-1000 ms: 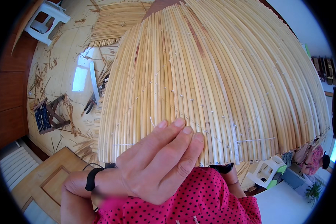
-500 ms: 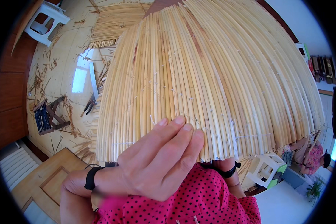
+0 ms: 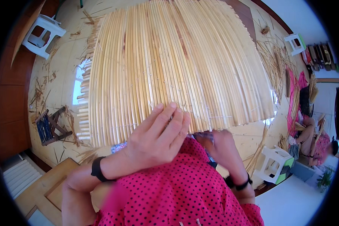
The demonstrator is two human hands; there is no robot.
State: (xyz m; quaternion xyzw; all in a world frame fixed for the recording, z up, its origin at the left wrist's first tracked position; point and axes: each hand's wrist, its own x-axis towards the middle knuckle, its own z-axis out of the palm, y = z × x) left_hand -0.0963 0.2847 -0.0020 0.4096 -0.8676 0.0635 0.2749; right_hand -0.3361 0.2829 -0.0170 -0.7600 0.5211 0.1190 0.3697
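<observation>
A large mat of pale straw-coloured reeds (image 3: 139, 67), stitched together with rows of thin thread, spreads out in front of me. My left hand (image 3: 158, 132) grips its near edge, the fingers close together on top and the thumb hidden. Just below that edge, to the right, is my right hand (image 3: 222, 145), smeared by motion. Its fingers are partly hidden by the mat, so I cannot make out whether it holds anything.
More reeds (image 3: 84, 113) stick out under the mat's left side. A small folding stool (image 3: 51, 126) and a white plastic stool (image 3: 44, 35) stand at left, another white stool (image 3: 273, 165) at right. Beyond it sits another person (image 3: 316, 147) by bundled reeds. Reed scraps litter the floor.
The mat has dropped away from me and shifted left, uncovering floor and loose reeds at right. My right hand has come out from beneath it; my left still grips the edge.
</observation>
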